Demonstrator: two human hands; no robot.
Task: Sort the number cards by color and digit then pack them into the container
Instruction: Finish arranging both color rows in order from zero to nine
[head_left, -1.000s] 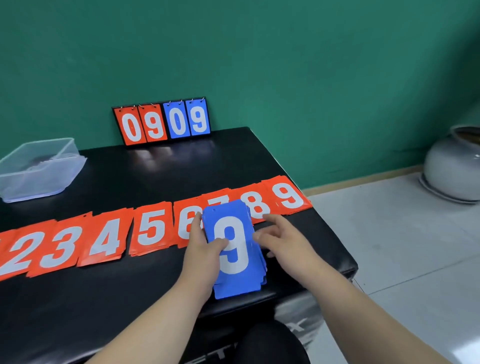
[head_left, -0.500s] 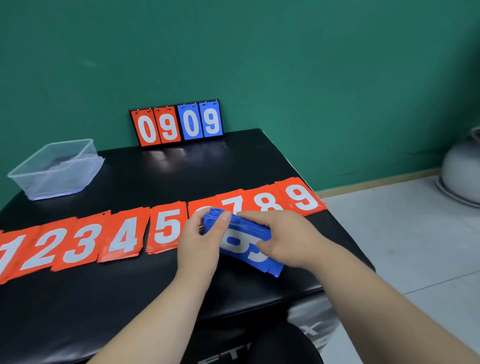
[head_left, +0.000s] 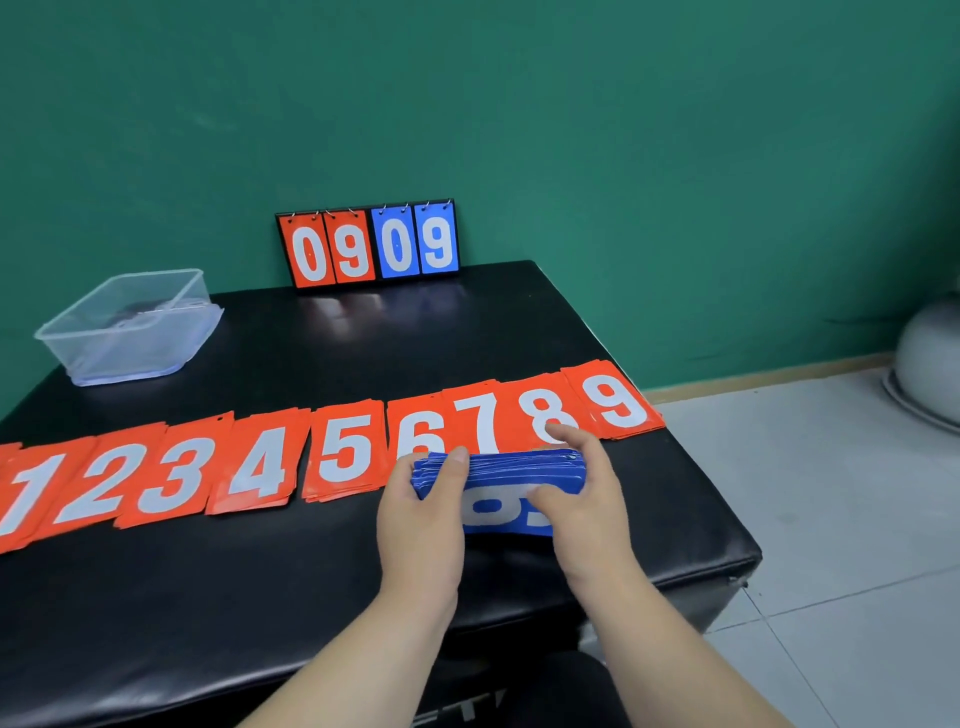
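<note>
A thick stack of blue number cards stands on its long edge on the black table, turned sideways with a white digit facing me. My left hand grips its left end, thumb on top. My right hand grips its right end, fingers over the top edge. Behind the stack, piles of red number cards lie in a row showing 1 through 9 from left to right. A clear plastic container sits at the back left of the table.
A small flip scoreboard reading 0 9 in red and 0 9 in blue leans against the green wall at the table's back edge. A grey pot stands on the tiled floor at the right. The table's right edge is close to my right hand.
The blue stack went from lying flat in my left hand, 9 up, to standing on its long edge on the table. Both hands now hold its ends.
</note>
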